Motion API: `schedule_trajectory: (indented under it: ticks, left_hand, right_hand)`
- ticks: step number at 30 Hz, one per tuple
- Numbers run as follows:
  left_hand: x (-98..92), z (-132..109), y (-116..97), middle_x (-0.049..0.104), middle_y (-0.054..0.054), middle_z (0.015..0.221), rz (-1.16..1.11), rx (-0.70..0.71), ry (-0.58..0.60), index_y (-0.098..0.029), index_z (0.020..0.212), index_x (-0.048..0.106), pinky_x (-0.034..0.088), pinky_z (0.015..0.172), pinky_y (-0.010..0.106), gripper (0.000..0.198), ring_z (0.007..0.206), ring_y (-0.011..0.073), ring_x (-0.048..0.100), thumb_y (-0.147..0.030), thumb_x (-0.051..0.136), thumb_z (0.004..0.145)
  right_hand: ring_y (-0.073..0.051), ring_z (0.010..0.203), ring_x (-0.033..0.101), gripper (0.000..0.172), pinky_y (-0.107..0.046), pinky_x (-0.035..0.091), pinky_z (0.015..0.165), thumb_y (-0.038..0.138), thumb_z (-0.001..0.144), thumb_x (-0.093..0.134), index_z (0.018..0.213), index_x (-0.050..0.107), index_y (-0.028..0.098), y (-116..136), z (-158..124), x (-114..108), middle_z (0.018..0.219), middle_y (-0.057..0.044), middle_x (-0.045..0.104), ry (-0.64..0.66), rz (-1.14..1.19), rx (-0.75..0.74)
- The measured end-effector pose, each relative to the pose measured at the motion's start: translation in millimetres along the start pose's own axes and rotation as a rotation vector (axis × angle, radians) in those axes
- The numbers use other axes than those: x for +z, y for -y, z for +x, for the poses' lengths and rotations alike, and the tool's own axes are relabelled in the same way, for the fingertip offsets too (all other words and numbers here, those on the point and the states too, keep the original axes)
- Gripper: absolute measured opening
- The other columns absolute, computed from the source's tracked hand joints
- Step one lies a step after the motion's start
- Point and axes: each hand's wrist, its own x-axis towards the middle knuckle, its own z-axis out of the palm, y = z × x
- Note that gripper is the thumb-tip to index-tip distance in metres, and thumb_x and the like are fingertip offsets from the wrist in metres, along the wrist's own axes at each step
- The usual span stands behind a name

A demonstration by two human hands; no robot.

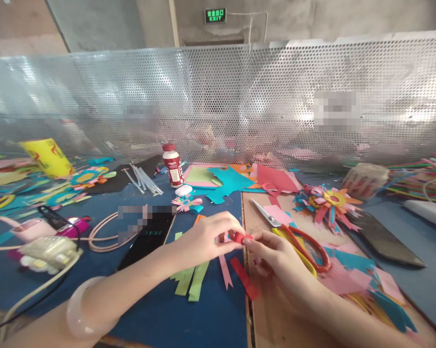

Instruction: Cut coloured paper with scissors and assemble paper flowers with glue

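Observation:
My left hand [208,238] and my right hand [276,256] meet at the middle of the table, both pinching a small red paper piece [239,237] between fingertips. A pale bangle [80,309] sits on my left wrist. Under my hands lie green paper strips [192,282], a pink strip [224,270] and a red strip [244,278]. Scissors [294,234] with red and yellow handles lie just right of my right hand on a brown board [272,319].
A finished paper flower [327,200] and a dark phone [381,239] lie at right; another phone [149,237] at left. A small bottle [172,165], coloured paper sheets [228,181], cables [102,232] and a yellow cup [47,155] crowd the blue table. A perforated metal screen [218,96] stands behind.

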Motion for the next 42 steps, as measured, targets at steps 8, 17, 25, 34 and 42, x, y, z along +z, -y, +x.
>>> schedule_trajectory:
  ticks: [8,17,25,34,42]
  left_hand:
    - [-8.5,-0.4,4.8,0.061,0.003,0.096,0.103,0.042,-0.045,-0.021,0.096,0.059,0.048,0.077,0.028,0.013,0.083,0.0141,0.057,-0.027,0.059,0.084]
    - [-19.6,-11.4,16.2,0.060,0.003,0.092,0.137,-0.117,0.023,-0.019,0.095,0.061,0.045,0.068,0.026,0.012,0.072,0.0121,0.054,-0.022,0.058,0.083]
    - [-18.7,-21.3,21.0,0.059,0.002,0.090,0.005,-0.290,0.105,-0.021,0.094,0.065,0.047,0.070,0.028,0.016,0.073,0.0130,0.054,-0.027,0.062,0.080]
    - [-23.7,-17.1,22.2,0.060,0.004,0.098,-0.241,-0.355,0.084,-0.018,0.090,0.062,0.049,0.080,0.031,0.015,0.088,0.0156,0.059,-0.023,0.064,0.077]
    - [-27.8,-14.9,28.9,0.066,0.005,0.097,-0.361,-0.467,0.070,-0.015,0.088,0.062,0.049,0.083,0.034,0.016,0.087,0.0153,0.063,-0.013,0.062,0.072]
  right_hand:
    - [-0.004,0.043,0.032,0.033,-0.021,0.021,0.042,0.047,0.072,0.069,0.072,0.056,0.016,-2.2,1.4,-2.3,0.056,0.007,0.042,0.019,-0.004,-0.024]
    - [-0.005,0.046,0.034,0.031,-0.020,0.026,0.044,0.045,0.075,0.066,0.072,0.054,0.017,-1.0,-0.9,-4.6,0.058,0.006,0.043,-0.063,-0.048,-0.058]
    - [-0.006,0.045,0.035,0.030,-0.020,0.026,0.043,0.047,0.078,0.062,0.075,0.056,0.017,-4.2,-2.5,-3.3,0.054,0.007,0.042,-0.016,-0.174,-0.061]
    - [-0.018,0.068,0.058,0.018,-0.029,0.044,0.059,0.030,0.085,0.049,0.085,0.064,0.020,24.9,-0.5,-26.3,0.078,-0.006,0.064,-0.100,-1.090,-0.426]
    - [-0.025,0.055,0.062,0.019,-0.032,0.040,0.051,0.028,0.074,0.065,0.058,0.063,0.018,28.4,12.5,-73.4,0.059,-0.013,0.064,-0.226,-1.896,-0.355]
